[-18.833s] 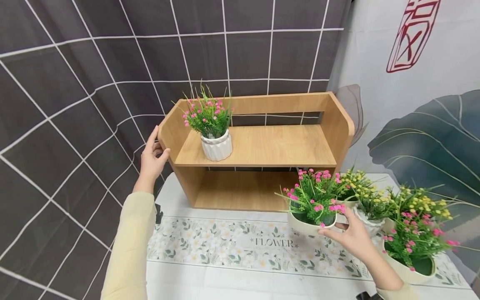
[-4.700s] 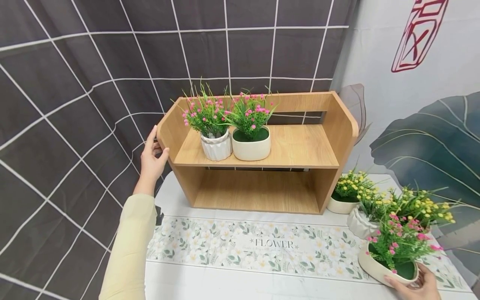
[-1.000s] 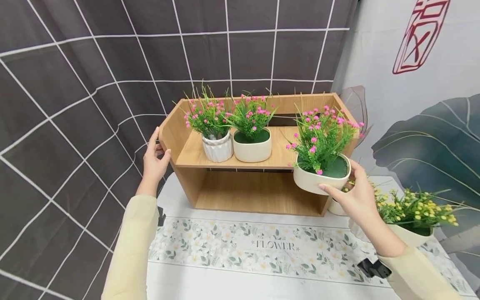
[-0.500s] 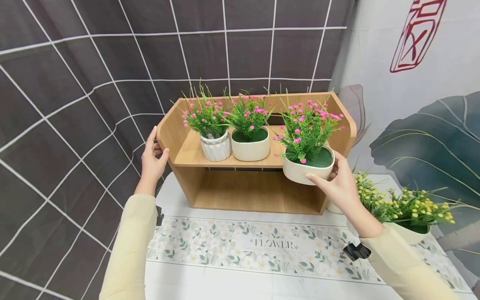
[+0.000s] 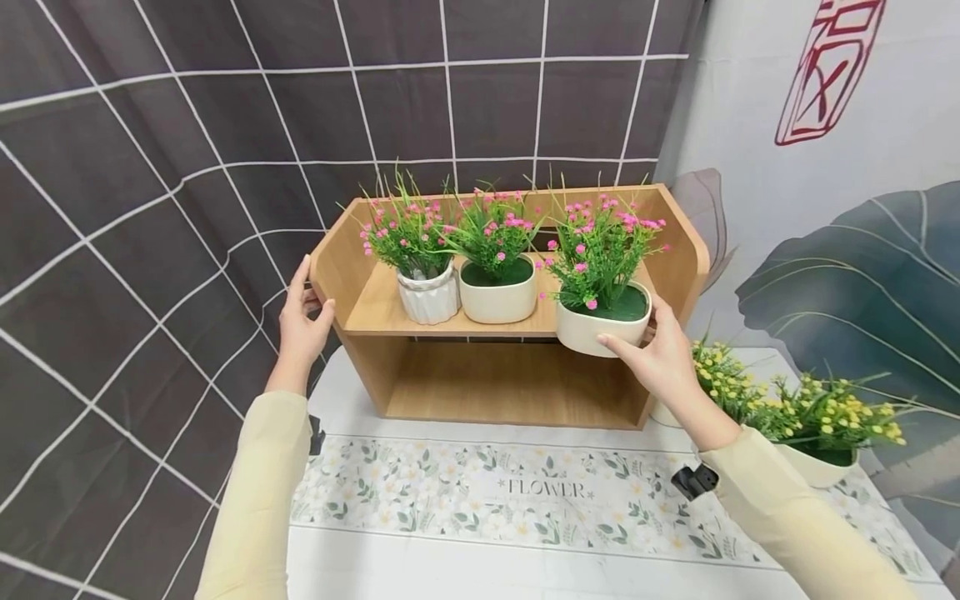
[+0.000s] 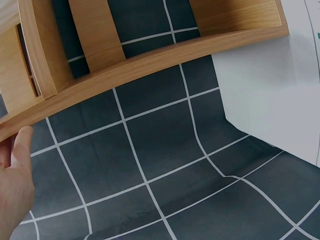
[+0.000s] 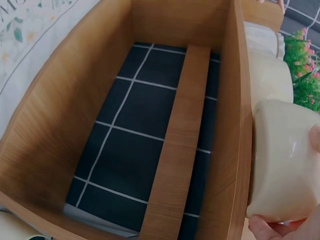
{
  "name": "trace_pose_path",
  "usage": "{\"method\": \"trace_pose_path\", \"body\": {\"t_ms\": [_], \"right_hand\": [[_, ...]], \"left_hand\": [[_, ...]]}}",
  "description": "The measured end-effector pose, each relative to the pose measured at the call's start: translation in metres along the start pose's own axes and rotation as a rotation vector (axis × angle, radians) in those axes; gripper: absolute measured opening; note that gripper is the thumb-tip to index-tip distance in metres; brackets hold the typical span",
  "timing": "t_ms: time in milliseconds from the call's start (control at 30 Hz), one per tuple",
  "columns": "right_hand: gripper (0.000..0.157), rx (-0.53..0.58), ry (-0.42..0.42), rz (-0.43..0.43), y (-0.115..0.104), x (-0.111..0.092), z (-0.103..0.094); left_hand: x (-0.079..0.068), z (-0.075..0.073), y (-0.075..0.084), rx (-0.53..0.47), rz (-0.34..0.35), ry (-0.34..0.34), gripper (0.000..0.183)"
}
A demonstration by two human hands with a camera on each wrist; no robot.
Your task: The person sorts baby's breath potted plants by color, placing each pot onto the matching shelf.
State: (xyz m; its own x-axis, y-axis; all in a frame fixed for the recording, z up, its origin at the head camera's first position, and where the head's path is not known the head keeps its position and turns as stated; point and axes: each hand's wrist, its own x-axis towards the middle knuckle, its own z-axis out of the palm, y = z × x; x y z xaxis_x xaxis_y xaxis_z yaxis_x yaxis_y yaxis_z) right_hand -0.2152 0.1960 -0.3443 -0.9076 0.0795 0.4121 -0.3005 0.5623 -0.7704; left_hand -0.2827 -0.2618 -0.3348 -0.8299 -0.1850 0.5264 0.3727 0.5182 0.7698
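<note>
My right hand (image 5: 663, 354) grips the cream oval pot of a pink-flowered potted plant (image 5: 603, 321), thumb on the front and fingers at the right side. This pot overlaps the upper shelf's front edge in the head view; the right wrist view shows its smooth cream wall (image 7: 285, 160) beside the board. My left hand (image 5: 303, 325) touches the outer left side of the wooden shelf (image 5: 510, 325), its thumb at the panel edge in the left wrist view. On the upper shelf stand a pink-flowered plant in a white ribbed pot (image 5: 429, 298) and another in a cream oval pot (image 5: 498, 302).
Yellow-flowered potted plants (image 5: 821, 425) stand on the table right of the shelf, partly behind my right arm. A floral runner (image 5: 450, 492) printed FLOWER lies in front of the shelf. Dark grid-patterned cloth (image 5: 495, 108) hangs behind and to the left.
Over the last second my right hand has carried the pink-flowered potted plant left and closer to the upper shelf. Earlier it lifted this plant from the table's right. My left hand stays put.
</note>
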Motion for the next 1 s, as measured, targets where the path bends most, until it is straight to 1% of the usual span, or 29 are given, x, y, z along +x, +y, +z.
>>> {"method": "trace_pose_path", "body": {"t_ms": [333,400,533,667,733,900,1000], "right_hand": [[0.077,-0.037,-0.036,0.028,0.0,0.013,0.0],[0.078,-0.02,-0.048,0.044,0.0,0.016,0.0],[0.083,0.023,-0.074,0.106,-0.001,0.022,0.0],[0.084,0.044,-0.096,0.129,0.001,0.027,0.0],[0.083,0.044,-0.111,0.125,0.002,0.03,-0.001],[0.082,0.026,-0.149,0.114,0.003,0.037,-0.002],[0.074,0.024,-0.149,0.073,0.005,0.041,-0.001]], "left_hand": [[0.0,0.001,0.002,0.008,-0.01,0.006,0.071],[0.0,0.002,0.002,0.008,-0.004,0.008,0.071],[0.0,0.002,0.002,-0.005,0.007,0.013,0.071],[0.0,0.001,0.004,-0.01,0.003,0.015,0.071],[-0.001,0.001,0.009,-0.016,0.0,0.009,0.07],[-0.009,-0.001,0.032,-0.015,-0.005,-0.005,0.067],[-0.013,-0.003,0.042,-0.005,-0.009,-0.008,0.065]]}}
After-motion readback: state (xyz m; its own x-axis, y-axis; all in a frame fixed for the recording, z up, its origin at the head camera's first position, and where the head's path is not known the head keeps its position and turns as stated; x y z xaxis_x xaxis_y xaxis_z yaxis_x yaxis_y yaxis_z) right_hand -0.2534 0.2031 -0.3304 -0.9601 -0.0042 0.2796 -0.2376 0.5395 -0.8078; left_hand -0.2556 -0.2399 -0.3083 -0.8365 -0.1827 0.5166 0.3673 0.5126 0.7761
